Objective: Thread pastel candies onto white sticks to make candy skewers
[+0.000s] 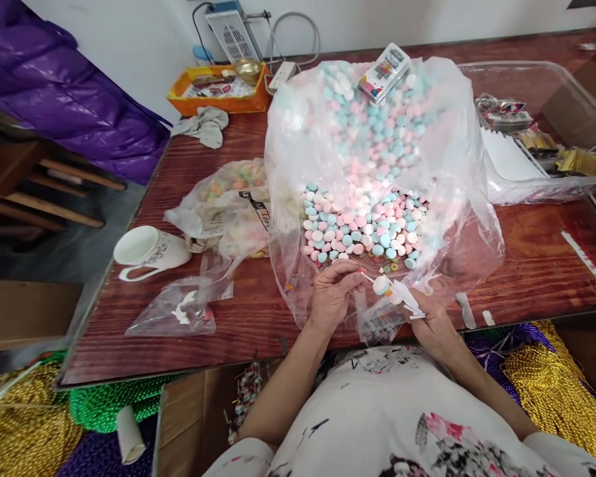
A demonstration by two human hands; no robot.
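Note:
Near the table's front edge, my left hand (338,291) is closed in a pinch on a thin white stick (369,277). Close to that stick's right end is a small round pastel piece (381,285), with a bit of orange beside it; whether they are joined is unclear. A bundle of white sticks (405,298) fans out from my right hand (430,319), whose fingers are closed around them and partly hidden. Just beyond both hands, many pink, blue and white candy-like pieces (357,232) spill from a large clear plastic bag (298,146). Small coloured rings (390,268) lie at the pile's front.
A white mug (151,252) and a smaller plastic bag (228,212) stand on the left. At the back are an orange tray (218,105) and a boxed pack (385,71) on the bag. A clear bin (526,189) fills the right; bead strands (556,384) hang below.

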